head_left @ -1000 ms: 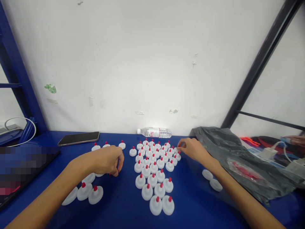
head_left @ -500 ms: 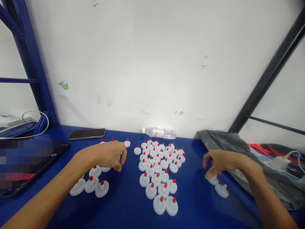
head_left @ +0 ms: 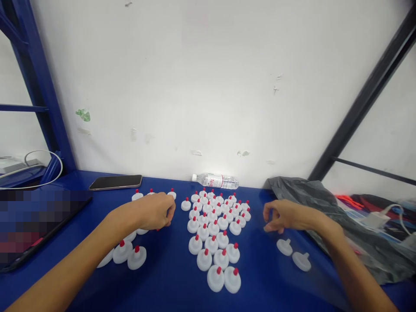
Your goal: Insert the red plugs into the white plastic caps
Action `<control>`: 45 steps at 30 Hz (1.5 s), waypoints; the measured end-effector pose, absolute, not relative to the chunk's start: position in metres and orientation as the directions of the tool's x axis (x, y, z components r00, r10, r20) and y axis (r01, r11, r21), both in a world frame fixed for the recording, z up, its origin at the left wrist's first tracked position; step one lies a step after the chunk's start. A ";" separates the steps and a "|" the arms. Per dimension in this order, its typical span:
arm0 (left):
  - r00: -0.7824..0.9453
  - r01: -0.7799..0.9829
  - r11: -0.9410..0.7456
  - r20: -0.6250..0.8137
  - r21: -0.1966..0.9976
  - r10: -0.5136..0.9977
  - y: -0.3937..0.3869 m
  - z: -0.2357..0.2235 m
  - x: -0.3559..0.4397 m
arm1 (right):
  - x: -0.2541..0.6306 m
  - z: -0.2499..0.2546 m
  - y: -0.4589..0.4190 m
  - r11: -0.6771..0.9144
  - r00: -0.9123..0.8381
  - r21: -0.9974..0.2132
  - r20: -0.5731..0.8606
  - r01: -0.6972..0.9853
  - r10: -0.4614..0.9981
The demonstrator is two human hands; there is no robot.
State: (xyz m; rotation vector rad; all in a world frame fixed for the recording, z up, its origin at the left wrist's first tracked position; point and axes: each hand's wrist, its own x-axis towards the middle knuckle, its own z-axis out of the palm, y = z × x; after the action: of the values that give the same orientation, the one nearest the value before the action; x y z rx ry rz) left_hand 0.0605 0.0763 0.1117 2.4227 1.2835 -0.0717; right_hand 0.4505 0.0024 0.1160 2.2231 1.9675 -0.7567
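My left hand (head_left: pixel 157 211) hovers over the left group of white caps with red tips, its fingers curled inward. Whatever the fingertips hold, if anything, is hidden; a small red spot shows just below them. My right hand (head_left: pixel 282 216) is raised above the table at the right, thumb and forefinger bent and apart, with nothing visible between them. Below it lie a white cap without a red tip (head_left: pixel 284 247) and a second bare cap (head_left: pixel 302 261). Between my hands stands a large cluster of red-tipped white caps (head_left: pixel 221 259).
A clear plastic bottle (head_left: pixel 216 180) lies against the wall. At the back left is a phone (head_left: pixel 115 182), with a dark-edged screen device (head_left: pixel 42 225) nearer. A grey plastic bag (head_left: pixel 299 195) and a white plug with cable (head_left: pixel 377 219) are at the right. Blue posts (head_left: pixel 48 78) frame the left side.
My right hand has lifted off the bare white cap and moved left, leaving both bare caps on the table. My left hand has shifted slightly right. The view has turned a little.
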 end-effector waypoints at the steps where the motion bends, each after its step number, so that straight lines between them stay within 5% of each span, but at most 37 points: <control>1: 0.575 0.806 -0.503 -0.209 0.313 0.791 0.076 0.112 0.061 | 0.453 0.117 0.001 -0.171 0.058 -0.246 -0.410 0.954 0.910; 8: 0.572 0.809 -0.553 -0.054 0.198 0.818 0.073 0.116 0.070 | 0.454 0.106 -0.002 -0.197 0.056 -0.213 -0.529 0.957 0.847; 24: 0.677 0.703 -0.711 0.305 -0.001 0.670 0.085 0.098 0.079 | 0.440 0.096 0.000 -0.034 0.001 -0.131 -0.241 0.991 0.970; 29: 0.725 0.653 -0.749 0.378 -0.113 0.575 0.079 0.093 0.087 | 0.439 0.106 0.001 0.077 -0.096 -0.176 -0.098 0.981 0.991; 38: 0.784 0.536 -0.834 0.441 -0.127 0.437 0.062 0.085 0.101 | 0.387 0.095 0.007 0.343 -0.247 -0.227 0.364 0.912 0.898; 45: 0.788 0.436 -0.896 0.516 -0.082 0.335 0.051 0.081 0.112 | 0.352 0.078 -0.003 0.646 -0.535 -0.050 0.515 0.761 0.670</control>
State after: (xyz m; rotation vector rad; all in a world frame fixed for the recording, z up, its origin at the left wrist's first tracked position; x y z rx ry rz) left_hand 0.1119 0.0508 0.0806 3.1561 0.6879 0.8489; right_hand 0.3524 -0.0032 0.0775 1.5507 3.2900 0.3417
